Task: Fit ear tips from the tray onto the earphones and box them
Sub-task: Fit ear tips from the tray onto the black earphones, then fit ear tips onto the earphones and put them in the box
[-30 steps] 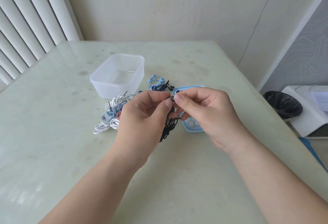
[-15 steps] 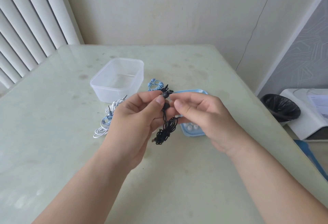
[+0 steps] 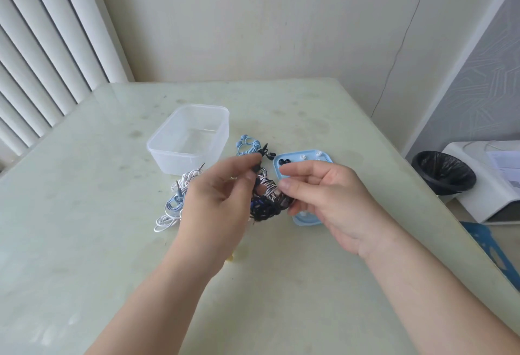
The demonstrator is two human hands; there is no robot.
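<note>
The left hand (image 3: 219,200) pinched a black earphone (image 3: 256,168); the right hand (image 3: 329,197) hovered half-curled, grip unclear. Best to steady the earphone, then push 1 black tip (image 3: 283,161) from the tray (image 3: 306,222) on squarely.

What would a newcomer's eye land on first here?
The two hands at mid-table: the left hand pinches a black earphone, and its bundled cord hangs, blurred, beside the right hand. Behind them an empty clear box stands to the left, and a blue tray of small ear tips lies to the right.
</note>
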